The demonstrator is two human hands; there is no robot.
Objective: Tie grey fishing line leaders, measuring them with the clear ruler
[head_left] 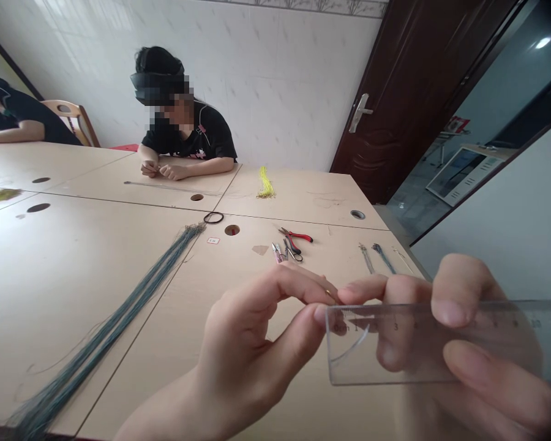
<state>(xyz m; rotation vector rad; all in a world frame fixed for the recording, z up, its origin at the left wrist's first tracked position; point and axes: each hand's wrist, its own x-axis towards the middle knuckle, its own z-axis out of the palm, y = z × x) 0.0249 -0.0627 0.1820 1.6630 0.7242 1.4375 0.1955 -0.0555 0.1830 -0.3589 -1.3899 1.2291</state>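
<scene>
Head view: left hand [252, 334] curled, fingertips pinching tiny gold piece [329, 294]; right hand [487, 361] clamping ruler [356, 364] between fingers.

The pale bench [73, 269] sweeps wide, a white wall [275, 79] behind it — patterned border [344, 7] up top, dark brown door [404, 92] to the right, wooden chair [87, 127] far left — daylight-like glare upper left.

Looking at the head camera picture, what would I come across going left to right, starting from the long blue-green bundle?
Long blue-green bundle → black ring → round table hole → bright yellow bundle → red-handled pliers → clear ruler
</scene>
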